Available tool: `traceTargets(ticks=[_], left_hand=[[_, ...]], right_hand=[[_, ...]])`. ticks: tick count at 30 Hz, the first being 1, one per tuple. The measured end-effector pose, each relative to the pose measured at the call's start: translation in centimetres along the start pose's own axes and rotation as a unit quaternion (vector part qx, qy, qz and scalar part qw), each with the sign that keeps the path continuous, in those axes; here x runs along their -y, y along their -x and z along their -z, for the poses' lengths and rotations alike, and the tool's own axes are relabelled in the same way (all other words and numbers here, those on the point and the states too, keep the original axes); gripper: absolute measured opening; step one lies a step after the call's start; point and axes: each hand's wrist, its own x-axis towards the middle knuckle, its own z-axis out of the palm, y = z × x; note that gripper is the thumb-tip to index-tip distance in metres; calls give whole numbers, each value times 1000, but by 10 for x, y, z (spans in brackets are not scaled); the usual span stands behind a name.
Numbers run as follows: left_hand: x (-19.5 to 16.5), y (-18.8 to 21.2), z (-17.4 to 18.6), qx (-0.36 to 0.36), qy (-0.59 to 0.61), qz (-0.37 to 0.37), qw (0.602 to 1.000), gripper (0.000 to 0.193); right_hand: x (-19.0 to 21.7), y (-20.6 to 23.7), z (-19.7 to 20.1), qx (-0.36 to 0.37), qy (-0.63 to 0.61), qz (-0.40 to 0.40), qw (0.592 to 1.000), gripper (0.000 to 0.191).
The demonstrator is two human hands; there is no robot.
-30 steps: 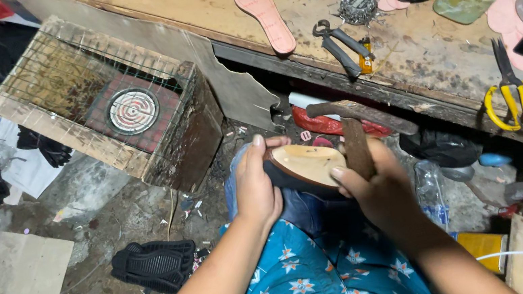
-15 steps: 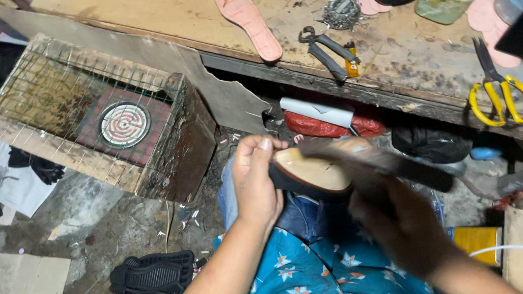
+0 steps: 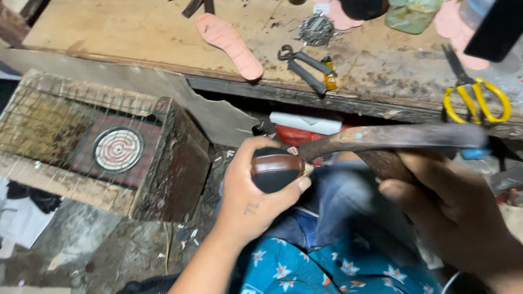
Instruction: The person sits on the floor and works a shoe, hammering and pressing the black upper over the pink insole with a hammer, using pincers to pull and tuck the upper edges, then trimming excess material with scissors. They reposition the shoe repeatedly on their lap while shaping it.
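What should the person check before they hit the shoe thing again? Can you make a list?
1. Left hand grips the brown shoe piece firmly: ok.
2. Right hand holds the long rusty tool: ok.
3. Tool tip meets the shoe piece: ok.
4. Left fingertips out of the tool's path: not ok, they sit right beside it.
5. Shoe piece resting on something steady: cannot tell.
6. Yellow scissors out of the way on the workbench: ok.

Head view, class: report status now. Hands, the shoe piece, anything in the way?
Left hand clamps brown shoe piece over lap. Right hand grips long rusty tool, tip at the piece. Nothing between them.
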Motion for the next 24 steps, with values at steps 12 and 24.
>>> traceTargets(ticks=[12, 24], left_hand=[[14, 23, 23, -20, -35, 25, 999, 55], [68, 18, 58, -188, 77, -22, 979, 50]], right_hand=[[44, -42, -23, 114, -7, 132, 985, 47], [25, -52, -63, 72, -88, 20, 993, 49]])
